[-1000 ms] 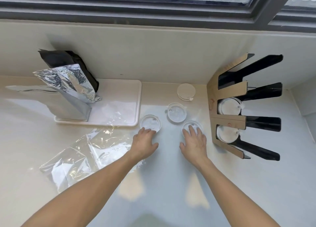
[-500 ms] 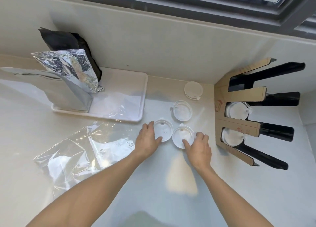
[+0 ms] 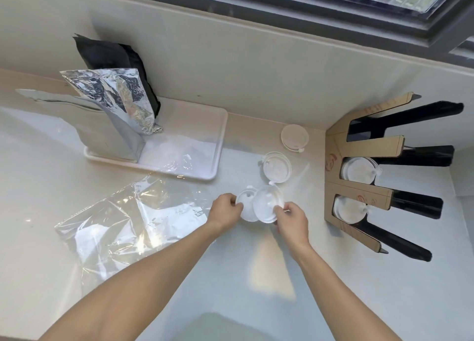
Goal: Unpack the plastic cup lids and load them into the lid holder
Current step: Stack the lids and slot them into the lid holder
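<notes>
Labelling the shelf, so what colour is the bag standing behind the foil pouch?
Black bag, matte; clearest in the head view.

Surface (image 3: 320, 276): open between the lid holder (image 3: 359, 184) at right and the plastic wrap (image 3: 123, 225) at left. Obstacles farther back: two loose lids (image 3: 275, 166) (image 3: 294, 136), tray (image 3: 218, 145) with foil bags (image 3: 112, 115).

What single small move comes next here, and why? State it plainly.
Probably nest the two held lids into one stack. The left hand pinches one lid and the right hand pinches another lid that already overlaps it. Two more loose lids lie beyond on the counter, and the lid holder on the right already has lids in two slots.
</notes>
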